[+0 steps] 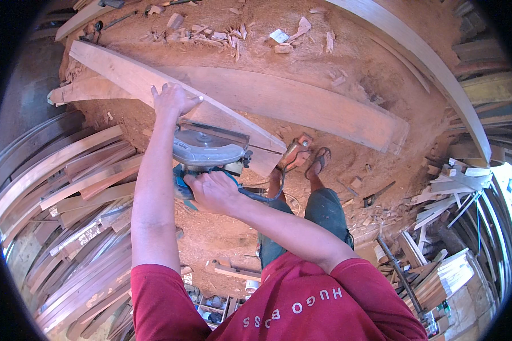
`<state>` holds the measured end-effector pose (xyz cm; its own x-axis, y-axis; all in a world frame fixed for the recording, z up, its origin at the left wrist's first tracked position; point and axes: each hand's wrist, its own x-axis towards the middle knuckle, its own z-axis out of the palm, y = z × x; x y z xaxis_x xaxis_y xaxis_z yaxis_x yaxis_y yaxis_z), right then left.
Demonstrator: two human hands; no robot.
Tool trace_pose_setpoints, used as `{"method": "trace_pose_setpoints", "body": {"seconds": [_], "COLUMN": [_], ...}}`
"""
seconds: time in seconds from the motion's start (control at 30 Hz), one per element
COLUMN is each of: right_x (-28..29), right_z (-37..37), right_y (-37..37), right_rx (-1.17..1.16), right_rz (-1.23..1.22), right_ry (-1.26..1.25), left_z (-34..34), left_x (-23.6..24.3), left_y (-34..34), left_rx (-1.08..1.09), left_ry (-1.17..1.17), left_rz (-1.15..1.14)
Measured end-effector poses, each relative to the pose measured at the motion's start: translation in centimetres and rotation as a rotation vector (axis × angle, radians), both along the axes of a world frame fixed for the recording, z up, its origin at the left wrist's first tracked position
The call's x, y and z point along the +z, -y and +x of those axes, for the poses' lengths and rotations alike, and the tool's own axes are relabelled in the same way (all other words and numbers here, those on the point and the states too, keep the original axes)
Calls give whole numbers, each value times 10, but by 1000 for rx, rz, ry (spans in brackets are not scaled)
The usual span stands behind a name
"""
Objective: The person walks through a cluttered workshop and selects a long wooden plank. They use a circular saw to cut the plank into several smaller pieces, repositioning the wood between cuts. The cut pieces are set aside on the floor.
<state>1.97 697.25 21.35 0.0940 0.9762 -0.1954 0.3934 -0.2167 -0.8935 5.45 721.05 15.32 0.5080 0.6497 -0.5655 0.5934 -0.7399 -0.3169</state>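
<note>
My right hand is wrapped round the rear handle of a teal circular saw with a grey blade guard. The saw rests on a long, pale wooden board that slants from the far left down toward my feet. A dark cut line shows in the board near its close end, right of the saw. Ahead of the saw, my left hand presses on the board with fingers spread. Under this board lies a wide curved plank. The blade's lower part is hidden.
The saw's cord runs close to my legs. By my foot sits a wooden block. Curved timber strips are stacked at left; a long curved piece arcs at right. Offcuts and a handsaw lie on the sawdust-covered ground.
</note>
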Motion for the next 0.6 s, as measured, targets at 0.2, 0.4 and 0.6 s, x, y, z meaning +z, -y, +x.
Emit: {"method": "trace_pose_setpoints", "body": {"seconds": [0.2,0.4,0.6], "right_x": [-5,-5,-7], "right_z": [-6,-8,-10], "right_y": [-5,-8,-15], "right_rx": [-1,-13,5], "right_rz": [10,31,49], "right_ry": [16,23,28], "left_z": [9,11,13], "left_x": [5,5,8], "left_y": [0,-1,1], "left_rx": [4,8,11], "left_ry": [-60,-90,-73], "left_rz": [-27,-47,-32]}}
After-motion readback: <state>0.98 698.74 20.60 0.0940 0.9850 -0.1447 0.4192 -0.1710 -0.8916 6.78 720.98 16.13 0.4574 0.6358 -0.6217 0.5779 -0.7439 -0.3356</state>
